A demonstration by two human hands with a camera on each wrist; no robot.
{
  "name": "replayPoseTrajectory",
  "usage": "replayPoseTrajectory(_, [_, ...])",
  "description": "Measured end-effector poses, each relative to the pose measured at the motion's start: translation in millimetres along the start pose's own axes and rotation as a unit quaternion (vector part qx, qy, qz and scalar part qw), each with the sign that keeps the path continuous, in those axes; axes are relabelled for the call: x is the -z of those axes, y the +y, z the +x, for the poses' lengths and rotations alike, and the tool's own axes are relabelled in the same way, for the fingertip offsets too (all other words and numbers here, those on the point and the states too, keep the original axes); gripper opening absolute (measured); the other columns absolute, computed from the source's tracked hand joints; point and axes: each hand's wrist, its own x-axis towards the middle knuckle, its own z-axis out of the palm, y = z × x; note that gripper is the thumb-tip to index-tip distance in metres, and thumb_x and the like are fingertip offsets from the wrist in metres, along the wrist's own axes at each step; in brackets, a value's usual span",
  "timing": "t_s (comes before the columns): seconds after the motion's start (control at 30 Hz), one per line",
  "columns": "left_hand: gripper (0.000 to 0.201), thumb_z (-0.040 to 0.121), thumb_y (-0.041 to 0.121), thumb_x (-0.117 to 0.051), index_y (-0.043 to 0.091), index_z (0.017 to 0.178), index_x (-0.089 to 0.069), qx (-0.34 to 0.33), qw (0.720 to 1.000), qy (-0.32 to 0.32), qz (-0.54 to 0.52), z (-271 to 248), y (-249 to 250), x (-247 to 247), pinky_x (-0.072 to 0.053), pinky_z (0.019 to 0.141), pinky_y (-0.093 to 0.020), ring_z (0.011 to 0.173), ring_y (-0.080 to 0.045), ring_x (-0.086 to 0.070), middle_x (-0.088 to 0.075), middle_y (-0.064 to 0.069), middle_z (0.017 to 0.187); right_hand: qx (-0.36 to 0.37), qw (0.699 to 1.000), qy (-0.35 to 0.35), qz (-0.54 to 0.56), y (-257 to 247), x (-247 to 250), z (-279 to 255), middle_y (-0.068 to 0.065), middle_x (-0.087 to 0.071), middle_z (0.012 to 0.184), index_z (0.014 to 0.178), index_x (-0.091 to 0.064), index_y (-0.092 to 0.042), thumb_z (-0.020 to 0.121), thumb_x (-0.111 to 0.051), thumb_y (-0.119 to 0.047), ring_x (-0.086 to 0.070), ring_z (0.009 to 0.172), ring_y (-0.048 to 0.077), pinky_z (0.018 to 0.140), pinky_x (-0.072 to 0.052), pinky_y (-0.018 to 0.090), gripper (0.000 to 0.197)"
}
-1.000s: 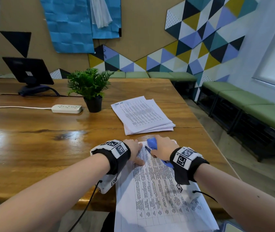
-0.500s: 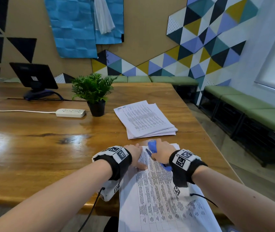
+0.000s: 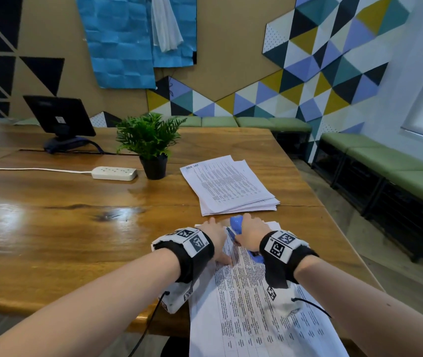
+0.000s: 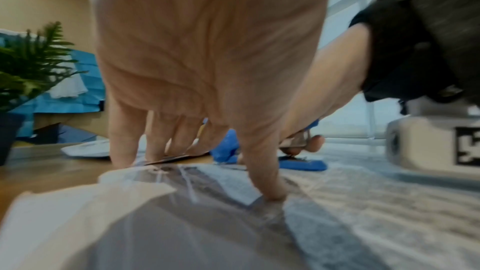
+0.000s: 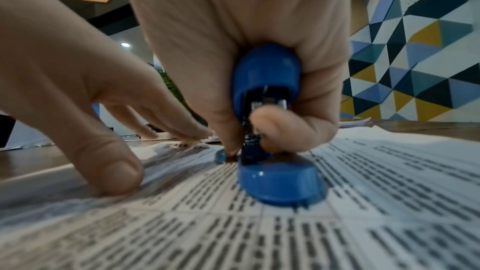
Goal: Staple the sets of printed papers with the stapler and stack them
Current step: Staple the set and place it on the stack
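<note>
Little has shifted since the earlier frames: both hands stay at the far end of the printed papers (image 3: 251, 313) on the tabletop (image 3: 50, 228). Right hand (image 3: 253, 228) curls around the blue stapler (image 5: 270, 130), whose base rests on the top sheet. Left hand (image 3: 217, 239) presses the sheets flat with straight fingers. Another stack of papers (image 3: 228, 186) lies just beyond, near a potted plant (image 3: 151, 143).
</note>
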Motion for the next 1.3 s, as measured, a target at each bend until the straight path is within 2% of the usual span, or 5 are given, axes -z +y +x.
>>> replayPoseTrajectory(0.2, [0.073,0.087,0.050,-0.059,0.005,0.141,-0.040,-0.056,0.997,-0.045,-0.010,-13,16,-6,-0.043,0.099,-0.038,0.126,-0.031,-0.046,-0.040,-0.019,0.144,0.030,0.999,-0.015,0.020,10,4,-7,0.018,-0.055,0.127,0.130,-0.037,0.000,0.093,-0.054,-0.024,-0.057,0.113,0.032,0.070,-0.045,0.030,0.047])
replayPoseTrajectory(0.77, [0.080,0.085,0.048,-0.063,0.013,0.148,-0.030,-0.084,0.993,-0.072,-0.035,-18,5,-1,-0.039,0.109,-0.043,0.135,-0.032,-0.040,-0.032,-0.016,0.152,0.068,0.994,-0.021,0.088,19,13,11,0.010,-0.054,0.094,0.104,-0.044,-0.012,0.087,-0.061,-0.026,-0.056,0.086,0.025,0.064,-0.043,0.030,0.029])
replayPoseTrajectory(0.93, [0.031,0.092,0.018,-0.052,0.011,0.121,-0.061,-0.032,0.984,0.039,-0.173,-7,-8,6,-0.049,0.090,-0.033,0.107,-0.028,-0.062,-0.065,-0.011,0.117,0.069,0.992,-0.019,0.105,33,26,-8,0.009,-0.059,0.089,0.103,-0.044,-0.008,0.087,-0.061,-0.022,-0.060,0.078,0.029,0.067,-0.048,0.037,0.027])
replayPoseTrajectory(1.1, [0.022,0.092,0.015,-0.059,0.001,0.107,-0.048,0.039,0.786,0.014,-0.617,7,-3,18,-0.058,0.061,-0.030,0.062,-0.022,-0.061,-0.057,-0.012,0.085,0.098,0.989,0.029,0.109,38,39,-25,0.011,-0.060,0.106,0.111,-0.047,-0.006,0.089,-0.059,-0.020,-0.051,0.084,0.021,0.070,-0.040,0.028,0.028])
replayPoseTrajectory(1.3, [0.003,0.087,-0.004,-0.062,-0.002,0.086,-0.065,-0.017,0.686,-0.025,-0.727,21,-2,15,-0.057,0.057,-0.021,0.048,-0.015,-0.062,-0.068,-0.016,0.071,0.117,0.984,0.062,0.118,38,38,-32,0.010,-0.059,0.112,0.117,-0.049,-0.007,0.086,-0.061,-0.022,-0.058,0.101,0.027,0.082,-0.047,0.034,0.036])
